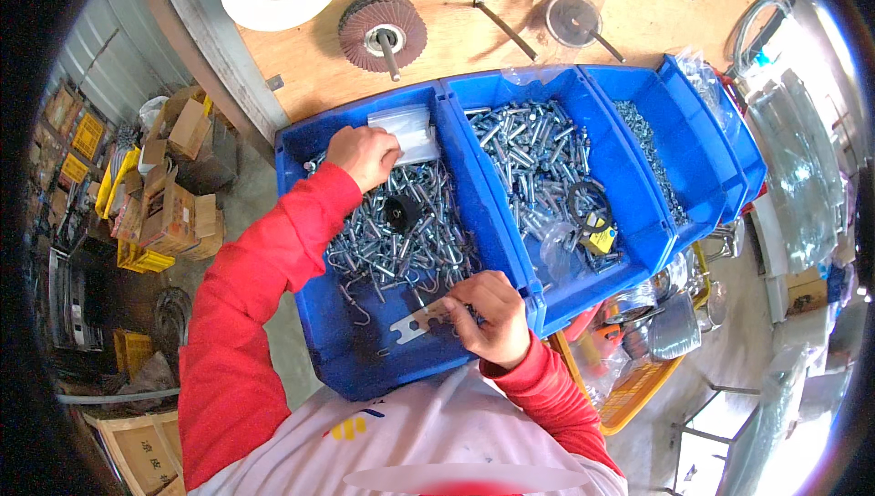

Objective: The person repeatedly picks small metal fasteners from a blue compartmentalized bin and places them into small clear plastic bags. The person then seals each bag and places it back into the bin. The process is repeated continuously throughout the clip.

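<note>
My left hand [364, 157] is closed, its fingertips against the edge of a silvery folded strip or packet [412, 134] at the back of the nearest blue bin [365, 366]. Whatever it may grip there is hidden. At the front of the same bin, my right hand [493, 315] pinches a flat metal spanner [421, 323] with a notched end and a hole. Between the hands lies a heap of shiny bolts and hooks [401, 232], with a black ring-shaped part [402, 212] on top.
More blue bins run rightward, one with bolts [538, 149] and a yellow-labelled item [598, 235], another with small fasteners [649, 154]. Behind them, a wooden board [437, 31] carries a flap disc [382, 31] on a peg. An orange basket [629, 412] stands below right; cardboard boxes [169, 209] sit left.
</note>
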### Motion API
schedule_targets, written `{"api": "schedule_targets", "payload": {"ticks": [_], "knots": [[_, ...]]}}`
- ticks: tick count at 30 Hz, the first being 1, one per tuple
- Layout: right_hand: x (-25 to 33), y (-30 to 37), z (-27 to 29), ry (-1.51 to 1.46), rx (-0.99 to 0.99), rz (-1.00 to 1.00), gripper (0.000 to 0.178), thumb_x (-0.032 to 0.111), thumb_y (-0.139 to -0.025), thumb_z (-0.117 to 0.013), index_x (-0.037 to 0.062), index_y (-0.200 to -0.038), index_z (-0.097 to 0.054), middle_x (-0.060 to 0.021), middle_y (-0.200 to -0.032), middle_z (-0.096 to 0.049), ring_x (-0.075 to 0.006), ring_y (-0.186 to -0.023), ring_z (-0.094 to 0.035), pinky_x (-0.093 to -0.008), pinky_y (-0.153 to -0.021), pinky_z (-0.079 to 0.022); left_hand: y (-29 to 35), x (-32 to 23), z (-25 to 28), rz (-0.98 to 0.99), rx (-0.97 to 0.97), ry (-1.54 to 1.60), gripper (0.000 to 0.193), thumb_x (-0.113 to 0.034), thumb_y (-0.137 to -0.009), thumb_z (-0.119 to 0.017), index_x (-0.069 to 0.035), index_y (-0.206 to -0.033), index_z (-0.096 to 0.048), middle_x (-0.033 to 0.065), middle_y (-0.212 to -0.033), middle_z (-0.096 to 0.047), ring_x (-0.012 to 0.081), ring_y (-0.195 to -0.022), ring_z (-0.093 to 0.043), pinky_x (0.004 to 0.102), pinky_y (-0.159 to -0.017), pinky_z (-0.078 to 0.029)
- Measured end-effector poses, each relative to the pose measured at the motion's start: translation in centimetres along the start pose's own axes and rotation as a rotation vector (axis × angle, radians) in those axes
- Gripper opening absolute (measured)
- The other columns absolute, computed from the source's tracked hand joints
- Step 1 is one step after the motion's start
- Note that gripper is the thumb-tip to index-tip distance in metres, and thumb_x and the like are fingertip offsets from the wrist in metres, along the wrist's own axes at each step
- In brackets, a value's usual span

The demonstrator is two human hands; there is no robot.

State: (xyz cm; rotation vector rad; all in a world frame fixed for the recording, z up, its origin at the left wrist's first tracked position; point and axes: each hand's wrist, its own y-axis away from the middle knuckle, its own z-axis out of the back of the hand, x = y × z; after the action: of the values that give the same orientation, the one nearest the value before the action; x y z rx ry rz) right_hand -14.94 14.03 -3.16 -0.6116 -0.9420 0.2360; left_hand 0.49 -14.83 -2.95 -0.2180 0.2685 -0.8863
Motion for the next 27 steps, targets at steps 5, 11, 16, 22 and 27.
{"api": "schedule_targets", "payload": {"ticks": [5,11,16,22,27], "knots": [[1.1,-1.1,0.4,0.067,-0.163,-0.023,0.055,0.014,-0.076,-0.086,-0.0021,-0.125,-0.066,-0.023,-0.124,-0.065,-0.0382,-0.113,-0.064,-0.0444,-0.097,-0.05,2.6,-4.9,5.4,-0.037,-0.216,0.386,0.039,-0.027,-0.099,-0.066,0.0,-0.072,-0.057,0.0204,-0.064,-0.055,0.0366,-0.054,-0.054,0.0423,-0.054,-0.042],[2.2,-3.6,0.1,-0.275,0.039,-0.362,0.054,0.016,-0.081,-0.086,-0.0034,-0.127,-0.064,-0.0176,-0.101,-0.072,-0.0278,-0.089,-0.07,-0.0388,-0.078,-0.054,7.4,-10.5,9.4,0.004,0.275,0.856,0.044,-0.035,-0.099,-0.069,-0.001,-0.072,-0.062,0.0171,-0.06,-0.061,0.0292,-0.048,-0.058,0.0412,-0.048,-0.043],[2.5,-2.0,1.3,-0.201,-0.117,-0.523,0.011,0.002,-0.093,-0.07,-0.004,-0.101,-0.071,-0.0095,-0.086,-0.072,-0.013,-0.078,-0.067,-0.0304,-0.07,-0.054,11.5,-8.7,9.7,0.271,0.482,1.493,0.031,-0.03,-0.099,-0.07,-0.002,-0.087,-0.068,0.0094,-0.081,-0.072,0.0126,-0.065,-0.065,0.0307,-0.06,-0.054],[2.8,-1.2,2.0,-0.157,-0.169,-0.593,0.012,0.01,-0.098,-0.07,-0.0025,-0.1,-0.071,-0.0024,-0.072,-0.065,-0.0078,-0.067,-0.056,-0.0259,-0.061,-0.046,16.2,-9.6,8.8,0.444,0.371,1.613,0.022,-0.013,-0.099,-0.069,0.004,-0.111,-0.075,0.0149,-0.095,-0.077,0.0159,-0.078,-0.071,0.0297,-0.07,-0.058],[2.2,-1.9,1.1,-0.137,-0.18,-0.586,0.024,0.006,-0.092,-0.074,-0.0031,-0.113,-0.068,-0.0093,-0.094,-0.068,-0.0135,-0.084,-0.062,-0.0286,-0.075,-0.05,16.9,-9.8,8.9,0.521,0.299,1.506,0.016,-0.014,-0.095,-0.076,0.003,-0.095,-0.078,0.0103,-0.083,-0.077,0.0115,-0.072,-0.069,0.0272,-0.067,-0.057]]}}
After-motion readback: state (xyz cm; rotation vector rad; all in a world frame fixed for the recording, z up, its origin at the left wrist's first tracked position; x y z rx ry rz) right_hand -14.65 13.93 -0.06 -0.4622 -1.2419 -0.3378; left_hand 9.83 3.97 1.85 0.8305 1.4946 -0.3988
